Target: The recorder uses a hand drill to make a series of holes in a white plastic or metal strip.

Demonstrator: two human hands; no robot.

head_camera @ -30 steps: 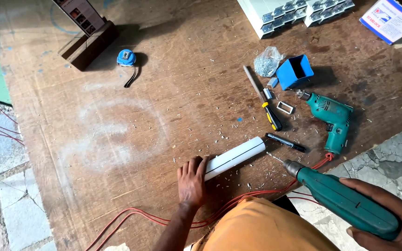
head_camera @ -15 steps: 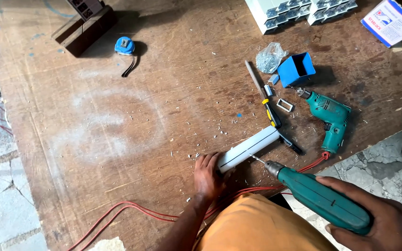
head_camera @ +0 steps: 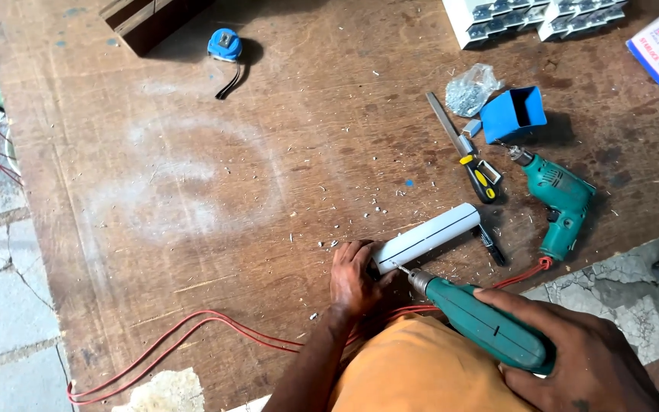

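I'm pinning the short white plastic channel piece (head_camera: 426,237) flat on the worn wooden table (head_camera: 268,191) w/ my left hand (head_camera: 354,278), fingers curled over its near end. My right hand (head_camera: 573,343) is gripping the teal electric drill (head_camera: 482,320) tight, bit touching the piece. Shavings are lying about; hole prob. unfinished.
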